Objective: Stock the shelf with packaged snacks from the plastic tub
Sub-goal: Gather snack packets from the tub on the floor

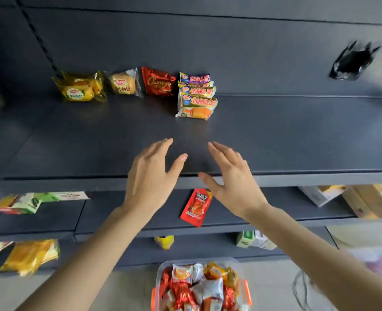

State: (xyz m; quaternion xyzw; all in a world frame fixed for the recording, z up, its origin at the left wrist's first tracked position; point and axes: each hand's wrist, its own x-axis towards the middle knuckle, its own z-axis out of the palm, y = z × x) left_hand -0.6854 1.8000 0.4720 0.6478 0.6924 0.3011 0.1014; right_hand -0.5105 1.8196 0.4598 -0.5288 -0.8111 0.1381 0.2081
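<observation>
Black thing at two o'clock (354,61): smeared by blur, you can't tell what it is.
Plastic tub at six o'clock (239,270): the bottom edge cuts it off, so you see only its far end.
Red sachet (195,208): your right hand (232,182) covers its top right corner.
Yellow packet at six o'clock (164,241): its top sits behind the shelf lip (185,231), and the print is unreadable.
Packets at nine o'clock (17,204): blurred and clipped by the left edge.
Boxes at three o'clock (369,203): blurred, running off the right edge.
</observation>
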